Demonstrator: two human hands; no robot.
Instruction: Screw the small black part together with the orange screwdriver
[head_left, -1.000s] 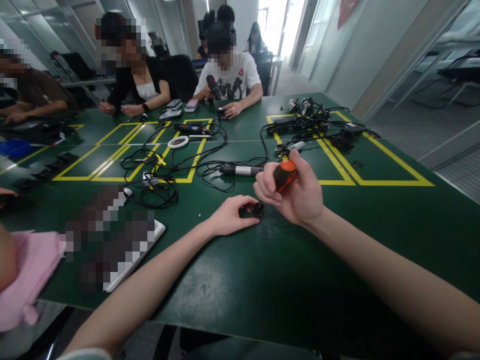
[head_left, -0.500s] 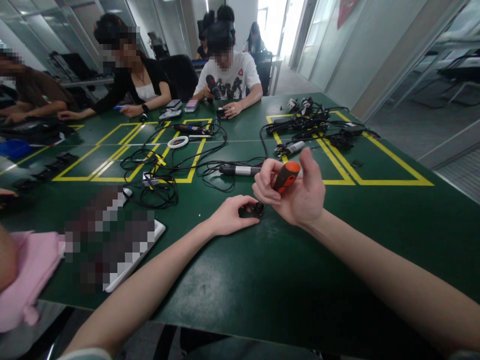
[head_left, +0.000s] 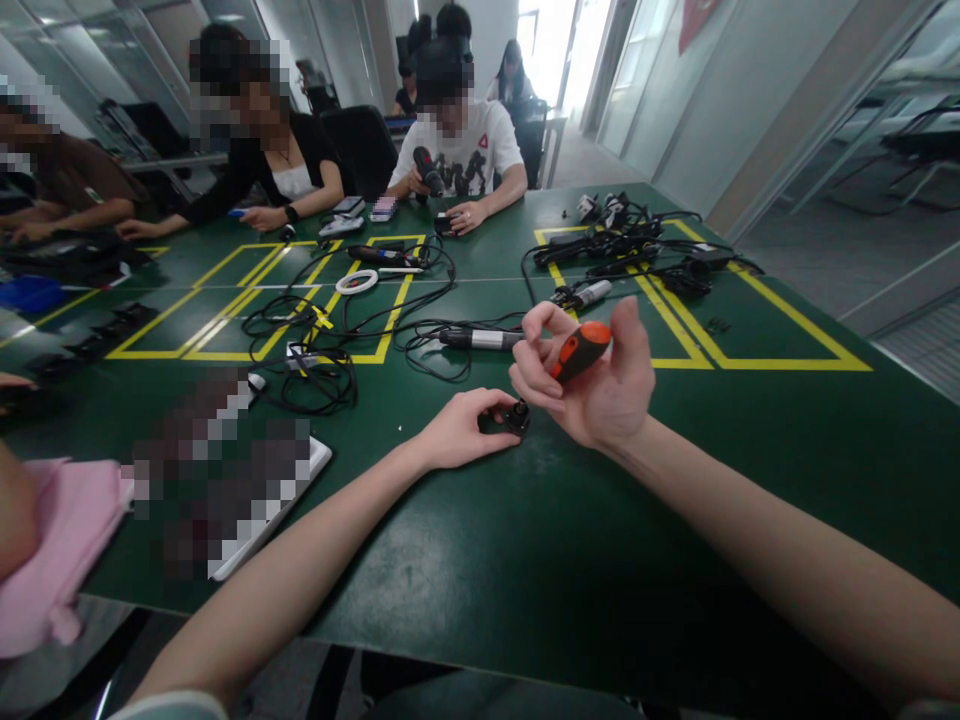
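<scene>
My left hand (head_left: 461, 430) rests on the green table (head_left: 420, 580) with thumb and fingers round a small black part (head_left: 517, 416). Above and to the right of that part, my right hand (head_left: 592, 385) is raised, palm turned up. It holds a screwdriver with an orange and black handle (head_left: 582, 350), tilted, between curled fingers and palm. The shaft of the screwdriver is hidden behind the hand.
Beyond my hands lie a black and silver tool (head_left: 480, 339) and tangled black cables (head_left: 330, 385). More cables (head_left: 622, 240) are heaped at the back right. A white-edged device (head_left: 319, 455) is at left. Several people sit across the table.
The orange and black handle has tipped flatter in my right hand, and the fingers have loosened a little. My left hand and the black part have stayed in place.
</scene>
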